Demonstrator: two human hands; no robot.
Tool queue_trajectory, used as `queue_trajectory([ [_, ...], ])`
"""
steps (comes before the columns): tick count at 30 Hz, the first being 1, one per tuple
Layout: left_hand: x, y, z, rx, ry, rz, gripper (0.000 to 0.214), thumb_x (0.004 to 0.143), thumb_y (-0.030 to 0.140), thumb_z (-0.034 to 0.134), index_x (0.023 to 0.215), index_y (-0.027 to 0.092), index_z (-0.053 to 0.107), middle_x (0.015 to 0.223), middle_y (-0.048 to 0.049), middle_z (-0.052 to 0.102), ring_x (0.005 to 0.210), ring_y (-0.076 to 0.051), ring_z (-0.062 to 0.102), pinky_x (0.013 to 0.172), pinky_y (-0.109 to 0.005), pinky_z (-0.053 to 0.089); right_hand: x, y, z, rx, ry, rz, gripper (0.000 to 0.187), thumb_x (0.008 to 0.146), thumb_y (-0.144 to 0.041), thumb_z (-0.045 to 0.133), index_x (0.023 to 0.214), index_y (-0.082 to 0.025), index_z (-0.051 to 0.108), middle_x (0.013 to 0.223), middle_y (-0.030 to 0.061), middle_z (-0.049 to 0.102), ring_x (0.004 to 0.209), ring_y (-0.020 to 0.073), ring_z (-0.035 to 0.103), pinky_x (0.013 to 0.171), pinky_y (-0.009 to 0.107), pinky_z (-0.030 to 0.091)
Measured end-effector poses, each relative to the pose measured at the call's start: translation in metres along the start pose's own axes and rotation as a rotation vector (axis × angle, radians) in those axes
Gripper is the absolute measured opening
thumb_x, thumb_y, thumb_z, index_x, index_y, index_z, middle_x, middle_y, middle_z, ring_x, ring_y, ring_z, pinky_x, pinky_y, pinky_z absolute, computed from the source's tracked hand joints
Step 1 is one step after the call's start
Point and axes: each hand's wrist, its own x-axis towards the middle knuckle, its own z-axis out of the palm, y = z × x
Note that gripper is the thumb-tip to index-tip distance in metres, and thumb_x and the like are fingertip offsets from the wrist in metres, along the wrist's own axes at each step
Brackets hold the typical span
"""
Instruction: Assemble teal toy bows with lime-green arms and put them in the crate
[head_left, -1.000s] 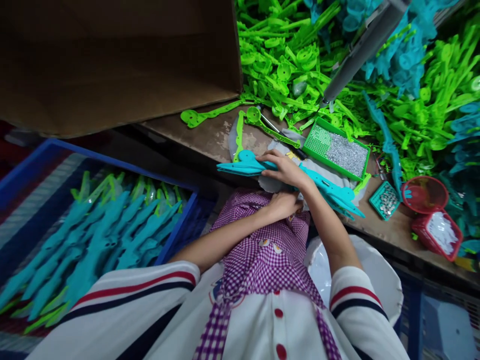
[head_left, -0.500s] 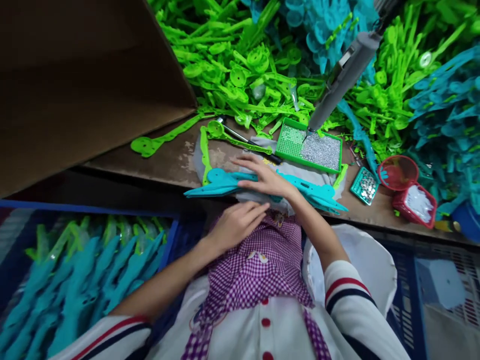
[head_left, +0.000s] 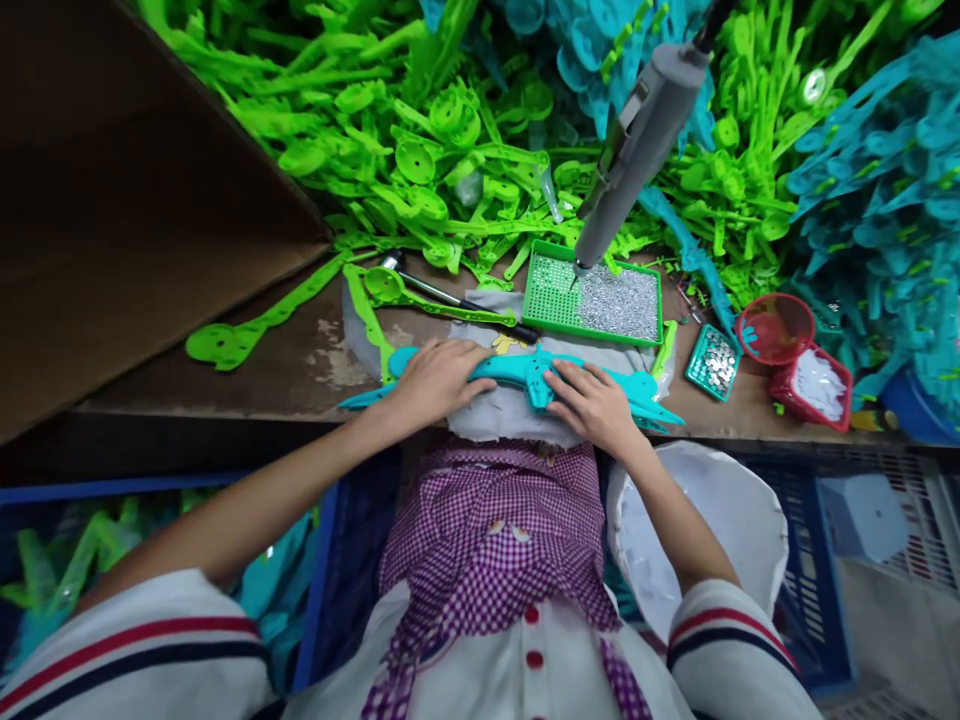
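A long blue plastic part (head_left: 517, 371) lies crosswise on a grey cloth (head_left: 484, 412) at the bench's front edge. Over its left portion my left hand (head_left: 441, 380) is wrapped, thumb on the near side. My right hand (head_left: 598, 408) grips the part just right of its raised middle, fingers curled over it. Both ends of the part stick out past my hands; what lies beneath my palms is hidden. Beyond it a green tray (head_left: 531, 305) holds small silver screws, and a grey electric screwdriver (head_left: 637, 145) hangs with its tip over this tray.
Green plastic parts (head_left: 420, 160) and blue ones (head_left: 885, 160) are heaped behind. A black-handled hammer (head_left: 457, 300) lies left of the tray. A teal box (head_left: 712, 362) and red containers (head_left: 814, 385) stand right. A cardboard box (head_left: 150, 200) fills the left; a blue crate (head_left: 322, 580) sits below.
My left hand has moved up from near my apron onto the blue part. My right hand has shifted right along it, and its raised middle now shows between my hands. The view has shifted slightly.
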Motion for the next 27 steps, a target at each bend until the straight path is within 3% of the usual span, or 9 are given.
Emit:
queue_trajectory([
  [8,0.013,-0.003,-0.007,-0.118,-0.112,0.001,0.042,0.090,0.046,0.064,0.119,0.016,0.064,0.115,-0.0140,0.070,0.108,-0.032,0.065,0.092,-0.042,0.049,-0.004,-0.008,-0.009,0.027,-0.065,0.015,0.051,0.103,-0.042,0.047,0.150,-0.021,0.049,0.157,0.0094,0.047,0.144,0.0253,0.048,0.119,0.048,0.041],
  [13,0.017,-0.008,0.002,-0.179,-0.134,0.145,0.055,0.097,0.052,0.053,0.141,0.020,0.056,0.133,-0.0133,0.065,0.122,-0.031,0.060,0.104,-0.044,0.046,0.001,-0.009,-0.008,0.095,-0.082,0.041,0.051,0.104,-0.041,0.046,0.150,-0.019,0.048,0.157,0.0100,0.047,0.145,0.0250,0.047,0.118,0.048,0.041],
  [15,0.017,-0.010,0.007,-0.209,-0.119,0.144,0.056,0.098,0.055,0.049,0.142,0.021,0.058,0.134,-0.0131,0.066,0.123,-0.031,0.060,0.106,-0.046,0.046,0.001,-0.004,-0.017,0.168,-0.079,0.021,0.050,0.104,-0.040,0.047,0.150,-0.020,0.048,0.156,0.0097,0.049,0.144,0.0233,0.048,0.119,0.046,0.041],
  [17,0.018,-0.013,0.010,-0.242,-0.114,0.114,0.058,0.097,0.058,0.050,0.140,0.021,0.061,0.133,-0.0137,0.067,0.123,-0.031,0.060,0.107,-0.046,0.046,-0.009,0.004,-0.032,0.253,0.008,0.060,0.045,0.103,-0.036,0.049,0.146,-0.023,0.052,0.150,0.0083,0.057,0.139,0.0210,0.054,0.119,0.045,0.040],
  [20,0.022,-0.016,0.011,-0.254,-0.131,0.098,0.064,0.093,0.065,0.052,0.138,0.020,0.063,0.135,-0.0142,0.066,0.123,-0.031,0.060,0.109,-0.046,0.046,-0.046,0.013,-0.054,0.307,0.395,0.414,0.030,0.102,-0.031,0.051,0.127,-0.026,0.066,0.126,0.0070,0.072,0.119,0.0209,0.065,0.109,0.044,0.048],
  [23,0.026,-0.018,0.009,-0.243,-0.143,0.094,0.070,0.091,0.068,0.052,0.138,0.017,0.064,0.135,-0.0153,0.065,0.123,-0.031,0.061,0.108,-0.045,0.046,-0.096,0.005,-0.048,0.260,0.797,0.870,0.022,0.099,-0.035,0.053,0.103,-0.022,0.070,0.099,0.0064,0.072,0.096,0.0217,0.067,0.091,0.042,0.054],
  [25,0.028,-0.018,0.007,-0.231,-0.155,0.085,0.071,0.092,0.069,0.051,0.138,0.016,0.064,0.134,-0.0152,0.065,0.123,-0.031,0.061,0.108,-0.044,0.046,-0.118,-0.011,-0.025,0.253,0.888,1.038,0.023,0.096,-0.040,0.057,0.091,-0.021,0.069,0.088,0.0047,0.066,0.088,0.0207,0.063,0.086,0.040,0.054],
  [27,0.028,-0.015,0.005,-0.203,-0.163,0.079,0.072,0.092,0.070,0.049,0.137,0.016,0.064,0.133,-0.0149,0.066,0.122,-0.031,0.061,0.107,-0.045,0.046,-0.124,-0.028,0.006,0.295,0.867,1.123,0.025,0.094,-0.042,0.059,0.089,-0.020,0.071,0.090,0.0053,0.063,0.089,0.0200,0.062,0.085,0.038,0.054],
])
